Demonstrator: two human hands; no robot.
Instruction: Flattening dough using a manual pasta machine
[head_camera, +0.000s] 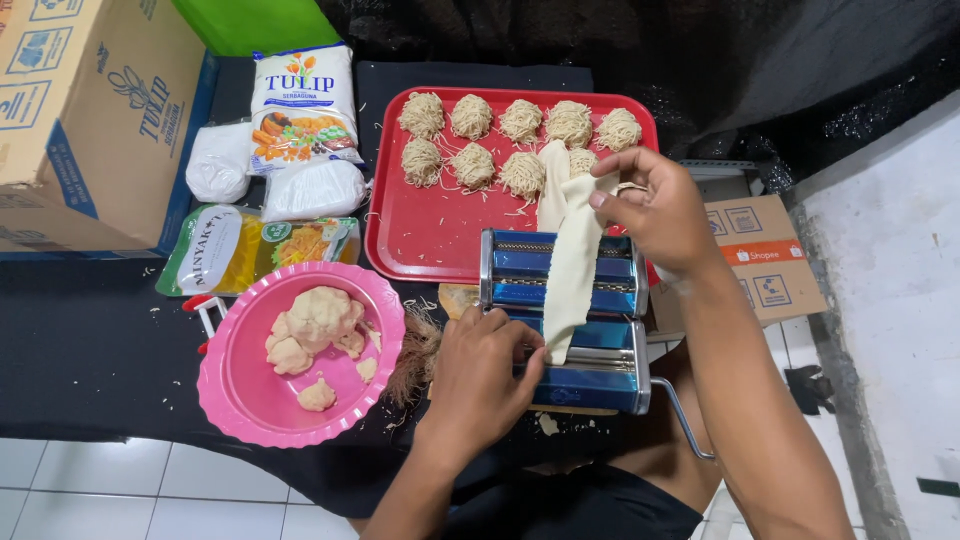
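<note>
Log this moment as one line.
left hand: resting on pasta machine | right hand: holding dough sheet over rollers | red tray: noodle nests | pink bowl: dough lumps

Glossy blue-and-chrome metal pasta machine (565, 320), matt soft dough sheet (575, 265), shiny red plastic tray (425, 240), glossy pink plastic plate (240, 385).

I see a counter (90, 340) draped in black cloth, white floor tiles (130, 490) below it, dark netting (620, 40) hanging behind, and a pale wall (890, 230) at right; the even light is probably indoor lighting.
</note>
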